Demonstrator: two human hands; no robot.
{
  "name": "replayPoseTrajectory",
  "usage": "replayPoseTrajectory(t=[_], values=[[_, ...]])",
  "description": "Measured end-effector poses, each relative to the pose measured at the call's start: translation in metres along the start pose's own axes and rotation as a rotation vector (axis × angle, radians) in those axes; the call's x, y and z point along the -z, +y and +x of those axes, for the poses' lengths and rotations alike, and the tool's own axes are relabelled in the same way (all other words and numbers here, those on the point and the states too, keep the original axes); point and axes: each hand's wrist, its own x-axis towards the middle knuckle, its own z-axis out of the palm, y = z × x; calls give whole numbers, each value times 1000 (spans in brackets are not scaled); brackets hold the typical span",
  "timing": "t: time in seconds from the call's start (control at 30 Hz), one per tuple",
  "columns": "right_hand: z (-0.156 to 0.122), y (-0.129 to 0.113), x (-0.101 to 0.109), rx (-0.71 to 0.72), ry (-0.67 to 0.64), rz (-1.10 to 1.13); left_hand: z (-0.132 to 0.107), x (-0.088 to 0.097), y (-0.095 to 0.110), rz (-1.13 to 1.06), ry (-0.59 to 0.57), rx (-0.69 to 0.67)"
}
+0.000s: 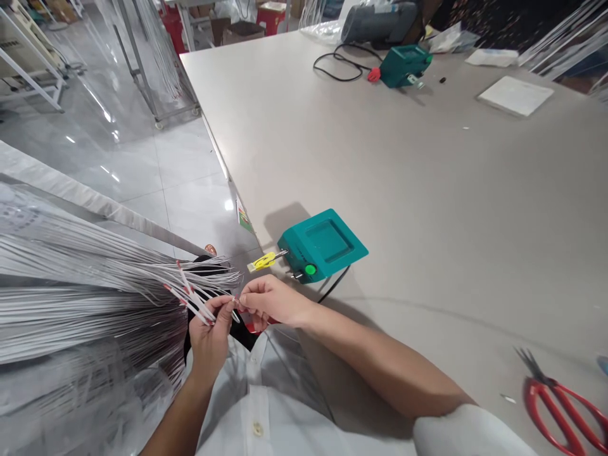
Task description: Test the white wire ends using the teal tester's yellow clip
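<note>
My left hand (212, 326) is closed around a few white wires (190, 297) that have red marks along them. My right hand (266, 300) meets it at the wire ends, its thumb and finger pinched there; the tips are too small to make out clearly. A large bundle of thin white wires (118, 266) reaches in from the left, its loose ends just beyond my left hand. Close past my right hand, at the table edge, sits a teal device (327, 244) with a green button and a yellow-tagged metal part (266, 260) sticking out toward the wires.
Red-handled scissors (551, 392) lie on the table (418, 190) at the right. Farther back are a second teal device (403, 66), a grey motor (380, 24) and a white pad (517, 96). A metal rack (152, 95) stands on the floor beyond the table's left edge.
</note>
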Motion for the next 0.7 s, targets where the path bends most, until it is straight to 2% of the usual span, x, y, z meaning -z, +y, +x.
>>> replayPoseTrajectory(t=[0.13,0.23,0.33,0.43,0.53,0.63,0.7], values=[[-7,0,-7,347,223,-336,3,1,-1,-47,46,11],[-9,1,-9,598,287,-562,1,0,3,-10,21,-6],[-9,2,-6,737,319,-793,-2,-2,9,95,-36,-35],[-11,1,-2,746,289,-978,-2,-4,13,155,-90,-45],[-15,-4,-1,680,283,-1193,-2,-4,13,171,-129,-58],[-18,-9,-4,610,310,-1360,-3,-6,10,156,-100,-68],[-19,-10,-6,555,330,-1389,-3,-7,7,121,-81,-52]])
